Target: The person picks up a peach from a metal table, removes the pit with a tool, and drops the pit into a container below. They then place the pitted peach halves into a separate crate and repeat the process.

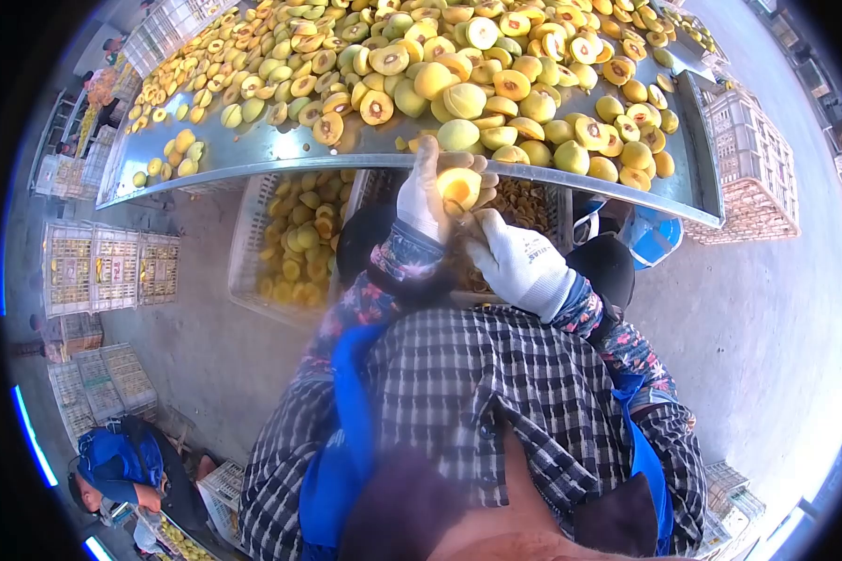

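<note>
My left hand [423,198], in a white glove, is closed around a halved yellow fruit [459,190], its cut face showing. My right hand [524,264], also gloved, is closed just below and right of the fruit; whatever its fingers hold is too small to make out. Both hands are at the near edge of a metal table [290,150] heaped with halved yellow-green fruits [377,107]. Beneath them, a crate [554,201] holds small brown pieces [524,208].
A white crate [243,252] of yellow fruit stands under the table at the left. Stacked crates [753,159] are at the right, more crates [98,266] at the left. Another person [126,463] is at the lower left. A blue and white object [652,236] lies under the table's right side.
</note>
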`<move>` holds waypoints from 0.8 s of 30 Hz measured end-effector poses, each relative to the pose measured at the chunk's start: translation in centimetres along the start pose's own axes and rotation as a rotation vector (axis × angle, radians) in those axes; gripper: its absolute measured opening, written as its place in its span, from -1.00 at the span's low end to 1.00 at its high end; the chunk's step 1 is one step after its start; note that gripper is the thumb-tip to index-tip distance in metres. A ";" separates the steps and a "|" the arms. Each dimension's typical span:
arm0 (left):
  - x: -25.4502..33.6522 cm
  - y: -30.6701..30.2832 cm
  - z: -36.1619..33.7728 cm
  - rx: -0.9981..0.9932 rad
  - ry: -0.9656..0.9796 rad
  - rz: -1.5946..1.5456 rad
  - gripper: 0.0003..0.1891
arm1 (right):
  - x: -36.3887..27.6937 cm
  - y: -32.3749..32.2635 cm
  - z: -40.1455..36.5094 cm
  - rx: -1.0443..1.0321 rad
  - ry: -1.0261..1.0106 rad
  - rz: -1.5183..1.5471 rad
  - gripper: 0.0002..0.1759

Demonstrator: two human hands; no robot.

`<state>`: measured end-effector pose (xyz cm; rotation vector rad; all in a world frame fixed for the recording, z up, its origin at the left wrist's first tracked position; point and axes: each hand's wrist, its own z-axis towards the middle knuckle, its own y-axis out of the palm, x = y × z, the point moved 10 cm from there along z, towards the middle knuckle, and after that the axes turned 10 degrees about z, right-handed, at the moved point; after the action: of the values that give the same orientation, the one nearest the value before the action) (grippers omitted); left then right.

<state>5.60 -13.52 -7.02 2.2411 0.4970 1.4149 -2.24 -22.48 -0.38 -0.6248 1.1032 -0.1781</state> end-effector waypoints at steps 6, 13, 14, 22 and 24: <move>1.0 -0.1 0.2 -0.037 0.064 0.032 -0.43 | 1.0 -0.9 -1.5 -0.229 0.252 -0.238 -0.72; 3.4 -3.6 0.6 -0.027 0.155 0.086 -0.50 | 3.1 -2.9 -3.5 -0.216 0.283 -0.384 -0.77; 5.9 -5.3 -0.5 0.065 0.279 0.264 -0.50 | 3.5 -2.9 -4.1 -0.210 0.267 -0.379 -0.77; 17.4 -12.5 1.4 0.550 0.686 1.850 -0.52 | 5.8 -2.0 -5.8 -0.310 0.437 -0.299 -0.73; 16.9 -10.6 5.3 0.421 0.672 1.819 -0.50 | 5.1 -1.5 -4.9 -0.303 0.393 -0.250 -0.73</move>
<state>16.68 3.25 -2.07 2.2113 -1.7235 3.0098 -3.93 -27.83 -5.00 -1.0302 1.4428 -0.3653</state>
